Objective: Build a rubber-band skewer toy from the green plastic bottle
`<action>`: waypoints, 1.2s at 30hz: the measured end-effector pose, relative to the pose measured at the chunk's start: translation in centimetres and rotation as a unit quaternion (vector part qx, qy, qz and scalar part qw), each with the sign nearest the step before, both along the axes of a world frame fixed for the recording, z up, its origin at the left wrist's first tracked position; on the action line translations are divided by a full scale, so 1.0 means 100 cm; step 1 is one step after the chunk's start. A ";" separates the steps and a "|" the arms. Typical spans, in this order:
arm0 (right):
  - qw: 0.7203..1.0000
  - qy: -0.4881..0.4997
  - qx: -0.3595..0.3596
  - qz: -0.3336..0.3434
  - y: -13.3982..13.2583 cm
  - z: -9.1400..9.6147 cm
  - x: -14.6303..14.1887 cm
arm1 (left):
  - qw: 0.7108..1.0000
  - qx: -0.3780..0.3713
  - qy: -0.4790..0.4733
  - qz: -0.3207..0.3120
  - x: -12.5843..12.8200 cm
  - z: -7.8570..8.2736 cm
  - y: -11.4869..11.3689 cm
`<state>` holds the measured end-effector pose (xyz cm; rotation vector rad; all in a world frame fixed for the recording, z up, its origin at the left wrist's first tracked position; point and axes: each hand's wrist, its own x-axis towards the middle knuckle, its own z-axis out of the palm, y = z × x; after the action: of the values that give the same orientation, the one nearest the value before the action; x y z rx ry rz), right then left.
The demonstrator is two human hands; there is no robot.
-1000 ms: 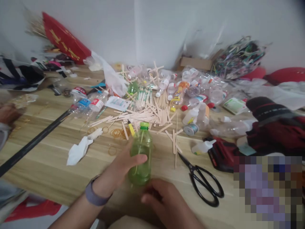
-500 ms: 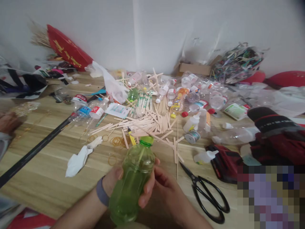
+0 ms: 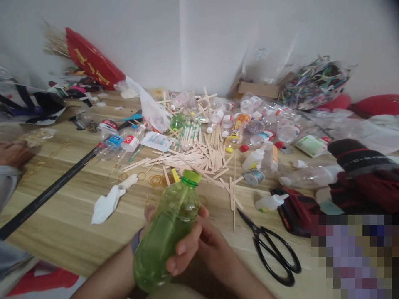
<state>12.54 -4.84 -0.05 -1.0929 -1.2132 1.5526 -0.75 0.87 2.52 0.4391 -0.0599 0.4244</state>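
Note:
A green plastic bottle [image 3: 168, 232] with a green cap [image 3: 191, 176] stands tilted close to me, its top leaning right. A thin pale stick shows inside its neck. My left hand [image 3: 185, 249], with a grey-blue band at the wrist, is wrapped round the bottle from behind; its thumb shows at the left side and its fingers at the right. Just right of the bottle is my right hand [image 3: 216, 245], fingers bent together by the left fingers. Its fingertips are partly hidden, so what they pinch, if anything, does not show. Black scissors [image 3: 269, 249] lie to its right.
Wooden craft sticks [image 3: 199, 160], rubber bands [image 3: 158, 180] and a crumpled tissue [image 3: 109, 203] lie beyond the bottle. Clear bottles [image 3: 249, 104] crowd the back. A black bar [image 3: 50, 191] crosses the left side. A red-black cordless tool [image 3: 361, 178] stands right. Another person's hand [image 3: 15, 153] rests far left.
The bottle has tilted further, its base swinging left and towards me. More of the left fingers shows on its right side. The view has shifted slightly.

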 end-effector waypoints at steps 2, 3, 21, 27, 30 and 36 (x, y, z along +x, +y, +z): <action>1.000 -0.023 0.018 0.006 0.000 -0.001 0.006 | 1.000 0.018 -0.012 0.001 -0.005 0.005 0.003; 0.999 -0.033 0.015 0.001 0.000 -0.003 0.010 | 0.999 0.029 -0.021 0.001 -0.008 0.007 0.005; 0.912 0.281 -0.176 -0.241 -0.016 0.014 0.091 | 0.995 0.047 0.012 0.090 -0.038 -0.020 0.007; 0.906 0.258 -0.178 -0.285 -0.006 0.023 0.091 | 0.994 0.026 -0.014 0.102 -0.035 -0.023 0.007; 0.890 0.260 -0.191 -0.322 -0.001 0.029 0.095 | 0.994 0.033 0.013 0.105 -0.038 -0.023 0.007; 0.889 0.235 -0.153 -0.362 0.001 0.046 0.099 | 0.981 0.002 0.133 0.141 -0.045 -0.015 0.001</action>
<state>22.47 -4.74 4.52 -1.1008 -0.1746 1.3032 -5.27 0.95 0.99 0.5064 0.2648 0.6395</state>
